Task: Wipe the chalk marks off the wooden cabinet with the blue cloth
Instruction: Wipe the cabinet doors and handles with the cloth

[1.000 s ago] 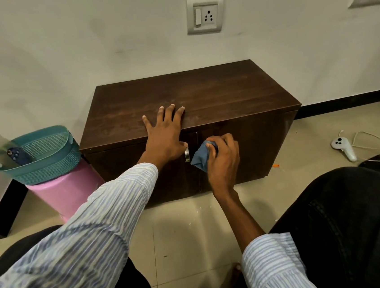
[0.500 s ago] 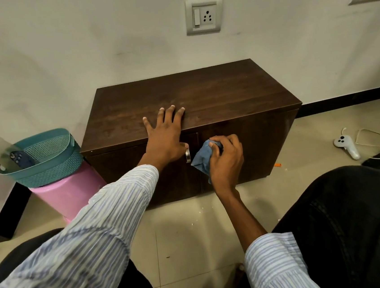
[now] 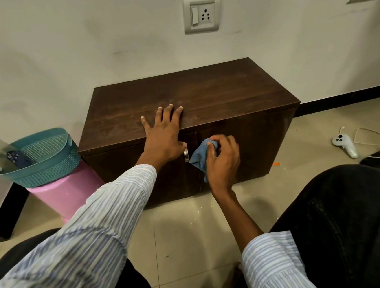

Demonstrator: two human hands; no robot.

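Observation:
A low dark wooden cabinet (image 3: 226, 93) stands against the white wall, with two front doors and a metal handle (image 3: 186, 154) near their seam. My left hand (image 3: 163, 135) lies flat on the front edge of its top, fingers spread, thumb by the handle. My right hand (image 3: 223, 161) presses a bunched blue cloth (image 3: 201, 156) against the right door, just right of the handle. Faint pale smudges show on the top; I cannot make out chalk marks on the door.
A teal basket (image 3: 40, 157) with a phone and a clear bottle sits on a pink stool (image 3: 65, 196) left of the cabinet. A white controller (image 3: 345, 145), cord and dark object lie on the tiled floor at right. My dark-trousered knee fills the lower right.
My right hand with the cloth has slid slightly down and to the right on the door front. My left hand has stayed on the cabinet top.

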